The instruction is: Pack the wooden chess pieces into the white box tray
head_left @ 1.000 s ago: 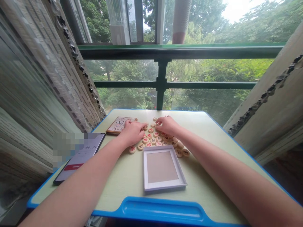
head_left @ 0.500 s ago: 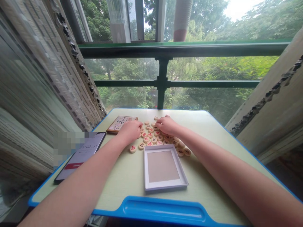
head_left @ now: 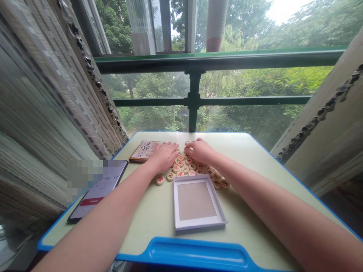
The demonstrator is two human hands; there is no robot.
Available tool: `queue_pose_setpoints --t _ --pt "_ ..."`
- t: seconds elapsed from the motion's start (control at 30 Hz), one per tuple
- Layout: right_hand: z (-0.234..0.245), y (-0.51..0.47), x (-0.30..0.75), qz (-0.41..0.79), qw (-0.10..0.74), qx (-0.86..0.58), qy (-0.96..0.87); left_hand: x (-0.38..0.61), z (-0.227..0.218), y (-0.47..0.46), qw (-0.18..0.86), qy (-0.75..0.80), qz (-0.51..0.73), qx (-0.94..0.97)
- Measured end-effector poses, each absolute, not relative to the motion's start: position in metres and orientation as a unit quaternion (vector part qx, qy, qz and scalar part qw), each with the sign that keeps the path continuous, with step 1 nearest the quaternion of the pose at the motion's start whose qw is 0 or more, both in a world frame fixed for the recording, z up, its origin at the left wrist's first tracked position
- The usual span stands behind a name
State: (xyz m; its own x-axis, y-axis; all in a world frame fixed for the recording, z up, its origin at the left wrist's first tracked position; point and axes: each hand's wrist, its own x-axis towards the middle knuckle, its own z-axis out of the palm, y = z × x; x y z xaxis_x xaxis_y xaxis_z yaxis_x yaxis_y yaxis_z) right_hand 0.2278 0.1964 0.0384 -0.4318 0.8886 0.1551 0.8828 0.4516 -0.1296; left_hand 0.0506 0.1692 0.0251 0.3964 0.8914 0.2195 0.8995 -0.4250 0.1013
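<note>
A cluster of round wooden Chinese chess pieces [head_left: 185, 169] with red and black characters lies on the table. Over its left edge my left hand [head_left: 164, 156] reaches, palm down, fingers stretched out across a few pieces. My right hand [head_left: 200, 150] is at the cluster's far side, thumb and fingers curled close together; whatever is between them is hidden. On the near side, a shallow white box lid [head_left: 195, 200] lies with its hollow side up, against the pieces. A flat box with printed characters [head_left: 141, 151] sits left of my left hand, which partly covers it.
A phone [head_left: 96, 192] showing a timer lies at the table's left edge, partly behind my left forearm. The pale table [head_left: 252, 223] has a blue rim and a blue front trough [head_left: 198, 250]. Curtains hang at both sides, and a green railing [head_left: 227, 62] stands beyond.
My left hand has shifted right over the pieces, its fingers going from bent to stretched out. My right hand has moved only slightly. The view has tilted a little.
</note>
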Motion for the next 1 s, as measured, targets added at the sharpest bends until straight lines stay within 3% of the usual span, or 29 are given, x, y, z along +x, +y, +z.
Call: queue_pose_setpoints --t 0.43,1.0 --pt "0.039 0.204 0.238 0.106 0.209 -0.549 -0.803 0.050 0.031 0.163 0.026 -0.544 -0.146 -0.826" --pt "0.055 0.194 0.237 0.162 0.163 -0.517 -0.825 0.044 0.031 0.162 -0.003 -0.549 -0.117 -0.828"
